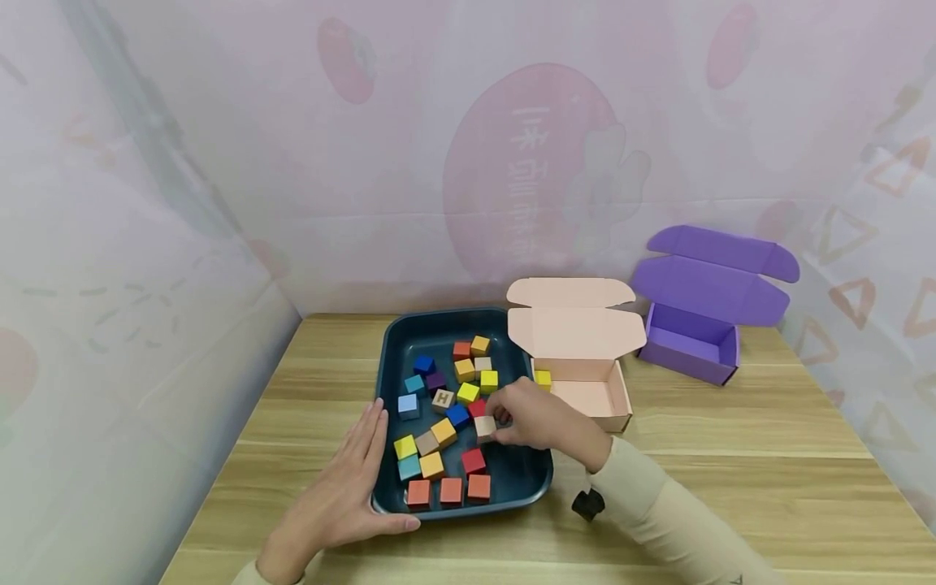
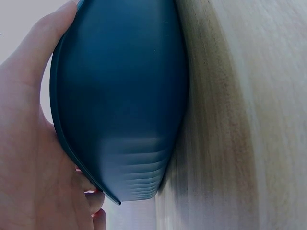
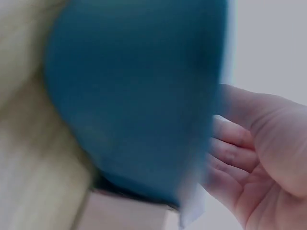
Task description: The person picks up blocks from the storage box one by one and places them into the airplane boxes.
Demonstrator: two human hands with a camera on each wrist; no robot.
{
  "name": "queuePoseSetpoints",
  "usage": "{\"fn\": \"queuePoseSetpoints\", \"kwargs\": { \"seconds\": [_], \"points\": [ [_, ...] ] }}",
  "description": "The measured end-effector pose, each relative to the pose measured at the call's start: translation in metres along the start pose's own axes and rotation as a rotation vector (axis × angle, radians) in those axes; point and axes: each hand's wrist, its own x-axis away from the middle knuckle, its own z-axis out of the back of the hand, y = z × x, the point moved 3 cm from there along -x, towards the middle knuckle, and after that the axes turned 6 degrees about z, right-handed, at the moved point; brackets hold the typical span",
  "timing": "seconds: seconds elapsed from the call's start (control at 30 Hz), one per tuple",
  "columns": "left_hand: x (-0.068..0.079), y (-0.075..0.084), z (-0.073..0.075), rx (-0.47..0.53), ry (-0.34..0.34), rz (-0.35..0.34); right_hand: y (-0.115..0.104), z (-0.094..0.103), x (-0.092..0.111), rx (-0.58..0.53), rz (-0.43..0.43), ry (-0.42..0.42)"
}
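Note:
A dark blue tray (image 1: 512, 479) holds several small cubes in red, orange, yellow, blue, purple and plain wood, one marked with an H (image 1: 442, 400). My left hand (image 1: 338, 478) rests along the tray's left rim with its fingers straight, the thumb at the near corner; the left wrist view shows it against the outer wall (image 2: 120, 96). Inside the tray, my right hand (image 1: 537, 416) pinches a plain wooden cube (image 1: 485, 428) between thumb and fingers, close to a red cube (image 1: 477, 409). In the right wrist view the tray wall (image 3: 139, 96) hides the fingertips and the cube.
An open light-pink box (image 1: 617, 398) stands right of the tray, with a yellow cube (image 1: 543, 379) at its left side. Farther right is an open purple box (image 1: 687, 357). A small black object (image 1: 587, 504) is by the right sleeve. All stand on a wooden table (image 1: 790, 455).

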Motion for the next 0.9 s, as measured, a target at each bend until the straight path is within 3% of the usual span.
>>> {"fn": "queuePoseSetpoints", "kwargs": {
  "seconds": [0.23, 0.5, 0.7, 0.9],
  "points": [
    [0.0, 0.001, 0.002, 0.003, -0.003, 0.0, 0.003, 0.035, 0.019, -0.048, -0.022, 0.05],
    [0.0, 0.001, 0.0, -0.001, 0.0, -0.001, 0.023, 0.067, 0.044, -0.028, 0.053, 0.194],
    [0.0, 0.001, 0.0, 0.011, -0.004, 0.0, 0.047, 0.076, 0.059, 0.015, 0.006, 0.27],
    [0.0, 0.002, 0.001, 0.014, 0.005, -0.004, 0.067, 0.076, 0.067, -0.003, -0.043, 0.268]
  ]
}}
